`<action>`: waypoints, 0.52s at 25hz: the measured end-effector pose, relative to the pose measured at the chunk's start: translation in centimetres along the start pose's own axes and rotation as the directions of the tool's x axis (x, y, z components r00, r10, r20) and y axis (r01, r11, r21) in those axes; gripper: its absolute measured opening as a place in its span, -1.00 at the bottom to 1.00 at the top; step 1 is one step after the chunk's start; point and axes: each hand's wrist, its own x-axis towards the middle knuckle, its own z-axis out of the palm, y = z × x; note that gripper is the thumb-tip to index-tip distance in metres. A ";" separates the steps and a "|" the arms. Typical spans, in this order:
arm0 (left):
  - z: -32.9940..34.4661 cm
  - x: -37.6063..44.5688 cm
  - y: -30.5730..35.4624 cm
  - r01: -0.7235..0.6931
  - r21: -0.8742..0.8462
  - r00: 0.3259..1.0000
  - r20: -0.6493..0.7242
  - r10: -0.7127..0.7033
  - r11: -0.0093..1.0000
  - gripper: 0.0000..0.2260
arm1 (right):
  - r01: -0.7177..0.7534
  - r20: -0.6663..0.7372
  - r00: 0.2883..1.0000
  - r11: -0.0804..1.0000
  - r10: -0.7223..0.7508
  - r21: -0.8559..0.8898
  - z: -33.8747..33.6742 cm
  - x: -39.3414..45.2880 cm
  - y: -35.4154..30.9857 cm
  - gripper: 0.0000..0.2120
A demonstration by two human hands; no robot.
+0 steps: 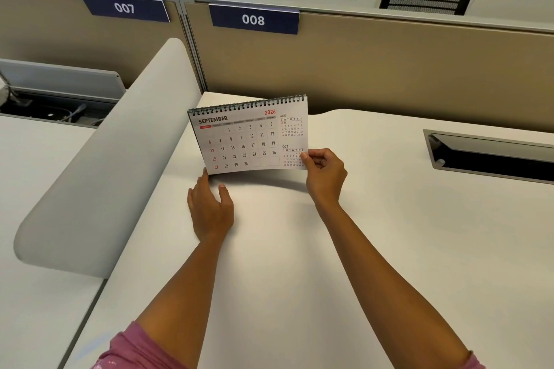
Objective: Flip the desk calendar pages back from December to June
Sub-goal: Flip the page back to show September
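Observation:
A spiral-bound desk calendar (248,136) stands on the white desk (299,249) near the back partition, its front page reading SEPTEMBER 2026. My right hand (325,177) pinches the lower right corner of that page between thumb and fingers, and the page is lifted off the desk. My left hand (211,207) rests on the desk just below the calendar's lower left corner, fingers spread, fingertips touching the bottom edge. The pages behind the front sheet are hidden.
A beige partition (359,69) with labels 007 and 008 runs behind the desk. A rounded grey divider (99,165) rises on the left. An open cable tray slot (491,156) is set into the desk at the right. Office chairs stand beyond the partition.

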 end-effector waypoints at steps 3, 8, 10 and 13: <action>-0.1 -0.1 0.1 -0.012 0.004 1.000 -0.003 0.012 1.000 -0.52 | -0.005 0.017 1.000 1.000 0.006 -0.007 -0.1 0.1 -0.1 -0.93; -0.3 -0.4 0.8 -0.005 -0.007 1.000 -0.010 0.005 1.000 -0.55 | -0.017 0.009 1.000 1.000 0.017 0.017 -0.4 -0.1 -0.1 -0.93; -0.5 -0.5 1.0 -0.022 -0.010 1.000 -0.016 0.022 1.000 -0.56 | -0.027 0.015 1.000 1.000 0.027 0.007 -0.5 -0.2 0.1 -0.92; -0.6 -0.6 1.1 -0.013 -0.004 1.000 -0.016 0.013 1.000 -0.56 | -0.056 0.037 0.998 0.998 0.057 -0.021 -0.6 -0.2 0.0 -0.88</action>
